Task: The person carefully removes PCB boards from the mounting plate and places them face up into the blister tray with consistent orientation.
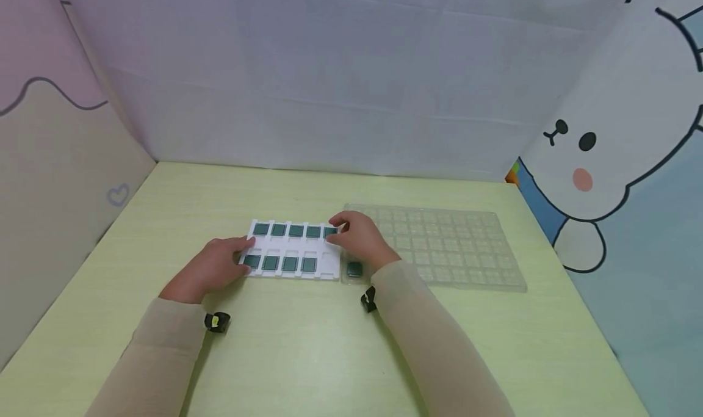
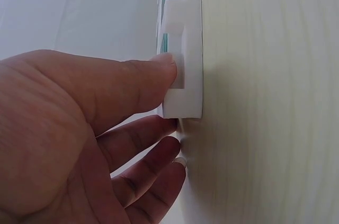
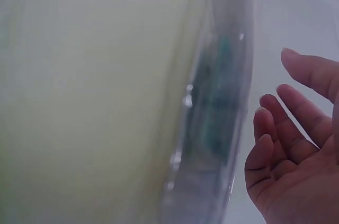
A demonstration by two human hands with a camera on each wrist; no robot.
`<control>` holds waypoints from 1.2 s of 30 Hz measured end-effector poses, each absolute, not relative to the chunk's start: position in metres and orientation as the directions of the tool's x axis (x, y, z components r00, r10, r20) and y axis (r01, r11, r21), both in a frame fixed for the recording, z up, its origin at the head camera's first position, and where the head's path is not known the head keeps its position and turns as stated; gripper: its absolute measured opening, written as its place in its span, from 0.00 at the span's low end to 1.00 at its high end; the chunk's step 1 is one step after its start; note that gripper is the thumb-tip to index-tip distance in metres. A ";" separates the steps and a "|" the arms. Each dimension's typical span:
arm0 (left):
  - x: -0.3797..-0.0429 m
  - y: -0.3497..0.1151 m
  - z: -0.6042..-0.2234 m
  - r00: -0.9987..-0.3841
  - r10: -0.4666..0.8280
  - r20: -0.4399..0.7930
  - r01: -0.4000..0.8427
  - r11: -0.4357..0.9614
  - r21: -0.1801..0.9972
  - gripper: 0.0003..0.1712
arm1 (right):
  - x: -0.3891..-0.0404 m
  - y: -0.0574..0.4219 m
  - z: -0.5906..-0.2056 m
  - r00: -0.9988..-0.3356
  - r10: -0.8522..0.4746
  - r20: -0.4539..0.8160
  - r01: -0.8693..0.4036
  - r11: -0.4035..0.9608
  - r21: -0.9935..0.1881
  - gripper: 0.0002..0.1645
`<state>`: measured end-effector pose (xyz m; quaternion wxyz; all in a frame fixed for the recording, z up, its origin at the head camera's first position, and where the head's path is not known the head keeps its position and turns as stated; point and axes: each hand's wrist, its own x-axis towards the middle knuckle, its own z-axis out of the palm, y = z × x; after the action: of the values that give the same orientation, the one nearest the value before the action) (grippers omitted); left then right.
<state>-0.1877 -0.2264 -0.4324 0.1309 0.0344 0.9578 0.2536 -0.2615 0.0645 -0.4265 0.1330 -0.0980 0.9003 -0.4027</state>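
A white tray [image 1: 296,246] holds two rows of dark green square chips with pale borders. Its lower-right slot has no chip. My left hand [image 1: 219,261] grips the tray's left end; in the left wrist view the thumb [image 2: 143,78] presses on the white edge, with fingers below it. At the upper-right slot, my right hand [image 1: 359,237] has thumb and fingertips parted around a chip [image 1: 330,231]. Seen from the right wrist, its fingers [image 3: 291,134] are relaxed and spread from the thumb, with nothing visible between.
A clear plastic tray [image 1: 445,243] with many pockets lies right beside the white one, partly under the right hand. One dark chip [image 1: 354,269] sits in its lower-left pocket. The pale wooden table [image 1: 285,350] meets a white cloth [image 1: 340,87] at its back edge.
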 end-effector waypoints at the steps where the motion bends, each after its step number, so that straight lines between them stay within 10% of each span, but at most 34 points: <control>1: -0.188 -0.226 -0.432 -0.963 0.132 -0.234 -0.001 0.869 0.495 0.38 | -0.262 0.064 -0.427 -0.946 -0.282 -0.161 -0.068 0.658 -0.749 0.22; 36: -0.189 -0.227 -0.434 -0.963 0.121 -0.241 -0.015 0.868 0.497 0.39 | -0.272 0.051 -0.438 -0.959 -0.244 -0.145 -0.080 0.723 -0.686 0.14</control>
<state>-0.1891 -0.2266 -0.4338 0.1335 0.0277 0.9571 0.2556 -0.2723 0.0511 -0.4380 0.1131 -0.0881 0.9212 -0.3618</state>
